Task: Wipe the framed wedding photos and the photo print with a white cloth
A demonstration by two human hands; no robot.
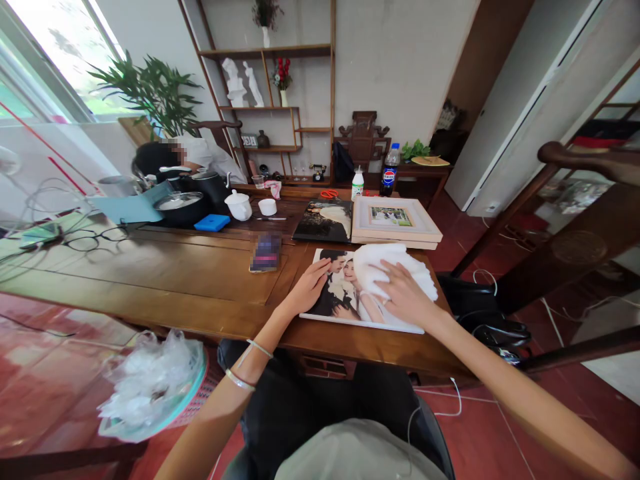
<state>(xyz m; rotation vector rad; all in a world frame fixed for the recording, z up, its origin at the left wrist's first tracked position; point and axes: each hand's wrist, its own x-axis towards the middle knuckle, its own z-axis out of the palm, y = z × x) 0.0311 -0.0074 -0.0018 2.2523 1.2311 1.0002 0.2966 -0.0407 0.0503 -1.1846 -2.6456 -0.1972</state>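
Observation:
A wedding photo panel with a white edge lies flat near the front of the wooden table. My left hand rests on its left side, fingers stretched out over the picture. On the panel's right part lies a bunched white cloth. My right hand presses on this cloth with its fingers spread, and part of the picture is hidden beneath. Just behind the panel are a dark photo book and a pale framed photo on a box.
A phone lies left of the panel. Farther back stand a cola bottle, a white bottle, red scissors, a white teapot and a black pot. A bag-lined basket is on the floor, left. Someone leans at the table's far side.

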